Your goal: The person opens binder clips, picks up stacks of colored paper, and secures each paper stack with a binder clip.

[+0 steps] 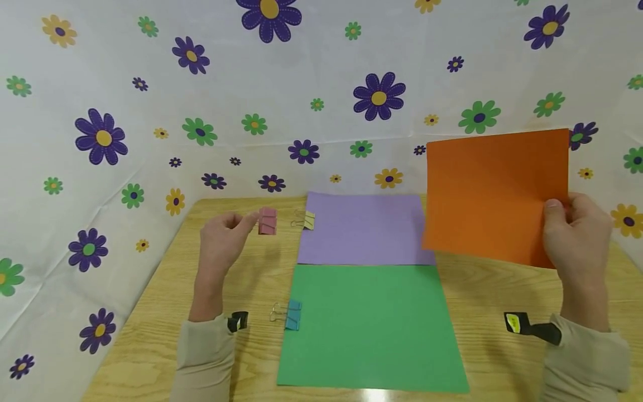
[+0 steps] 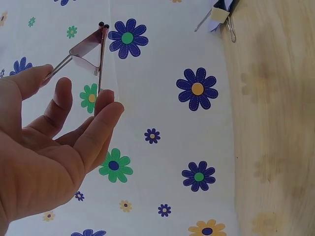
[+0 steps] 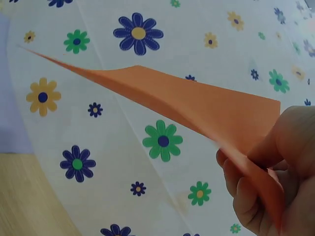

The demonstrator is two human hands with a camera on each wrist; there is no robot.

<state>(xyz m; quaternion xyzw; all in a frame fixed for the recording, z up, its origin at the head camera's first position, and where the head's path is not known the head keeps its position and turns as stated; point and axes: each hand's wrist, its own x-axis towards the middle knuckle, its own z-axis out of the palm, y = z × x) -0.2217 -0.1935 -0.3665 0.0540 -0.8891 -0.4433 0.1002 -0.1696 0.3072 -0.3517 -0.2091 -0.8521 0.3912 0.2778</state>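
Between thumb and fingers, my left hand (image 1: pixel 224 240) pinches a pink binder clip (image 1: pixel 268 221) by its wire handles, above the table's left part. In the left wrist view the clip (image 2: pixel 88 49) hangs in the air, a handle against the thumb and another against the fingers. My right hand (image 1: pixel 577 237) grips an orange sheet of paper (image 1: pixel 492 195) at its lower right edge, raised over the table's right side. The right wrist view shows that sheet (image 3: pixel 211 105) bending, with the thumb on one face and fingers behind.
A purple sheet (image 1: pixel 364 229) lies at the back with a yellow binder clip (image 1: pixel 308 220) on its left edge. Nearer lies a green sheet (image 1: pixel 372 329), a blue binder clip (image 1: pixel 293 315) on its left edge. Flowered cloth (image 1: pixel 311 67) stands behind the wooden table (image 1: pixel 135 357).
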